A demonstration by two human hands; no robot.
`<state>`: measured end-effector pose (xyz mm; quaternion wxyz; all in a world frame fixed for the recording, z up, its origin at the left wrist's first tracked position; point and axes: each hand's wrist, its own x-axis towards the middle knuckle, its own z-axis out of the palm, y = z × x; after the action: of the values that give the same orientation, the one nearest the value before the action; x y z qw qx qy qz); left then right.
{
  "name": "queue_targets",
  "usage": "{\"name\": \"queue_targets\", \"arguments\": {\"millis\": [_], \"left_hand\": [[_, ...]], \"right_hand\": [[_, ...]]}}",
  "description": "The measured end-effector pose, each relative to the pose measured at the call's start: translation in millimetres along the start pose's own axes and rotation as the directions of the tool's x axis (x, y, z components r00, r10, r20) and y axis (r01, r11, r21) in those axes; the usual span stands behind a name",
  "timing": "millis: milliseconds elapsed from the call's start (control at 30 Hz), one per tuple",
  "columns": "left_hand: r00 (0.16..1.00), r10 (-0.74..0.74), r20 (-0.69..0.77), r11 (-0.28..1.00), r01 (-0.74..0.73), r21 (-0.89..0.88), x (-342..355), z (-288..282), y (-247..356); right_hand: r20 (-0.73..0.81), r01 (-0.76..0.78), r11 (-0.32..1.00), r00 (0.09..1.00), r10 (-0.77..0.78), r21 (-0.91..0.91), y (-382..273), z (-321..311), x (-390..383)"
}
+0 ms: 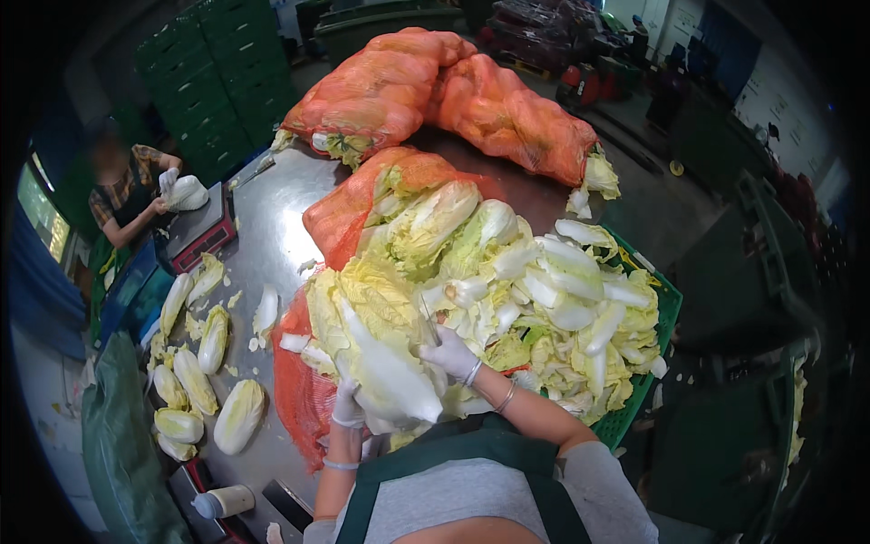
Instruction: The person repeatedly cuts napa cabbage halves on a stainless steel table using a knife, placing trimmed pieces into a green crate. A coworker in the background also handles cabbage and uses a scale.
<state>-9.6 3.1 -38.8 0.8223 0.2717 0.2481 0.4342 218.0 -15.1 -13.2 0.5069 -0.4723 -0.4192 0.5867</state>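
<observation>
A big napa cabbage (385, 340) with loose, pale yellow outer leaves and a broad white rib is held up before my body. My white-gloved left hand (348, 404) grips it from below at its left side, the fingers partly hidden by leaves. At the cabbage's right edge is my gloved right hand (450, 354), closed; a thin line like a narrow blade runs up from it, but I cannot make out what it is. Just beyond that hand lies another cabbage with its cut stem end (464, 290) toward me.
Orange mesh sacks (381, 86) of cabbages lie across the far table. Trimmed leaves (580, 335) heap over a green crate (669, 313) on the right. Several trimmed cabbages (240, 417) and a bottle (225, 501) are at left. A co-worker (131, 181) handles a cabbage by a scale (201, 231).
</observation>
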Motion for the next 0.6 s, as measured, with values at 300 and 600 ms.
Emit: {"name": "queue_targets", "arguments": {"millis": [300, 600], "left_hand": [[0.986, -0.020, 0.163, 0.938, 0.075, -0.338, 14.5, -23.4, -4.0], [0.998, -0.046, 0.039, 0.949, 0.056, -0.311, 25.1, 6.3, -23.3]], "right_hand": [[-0.007, -0.101, 0.968, 0.994, 0.105, 0.231, -12.1, -0.3, -5.6], [-0.012, -0.065, 0.974, 0.997, 0.070, 0.218, -26.0, -0.1, -5.4]]}}
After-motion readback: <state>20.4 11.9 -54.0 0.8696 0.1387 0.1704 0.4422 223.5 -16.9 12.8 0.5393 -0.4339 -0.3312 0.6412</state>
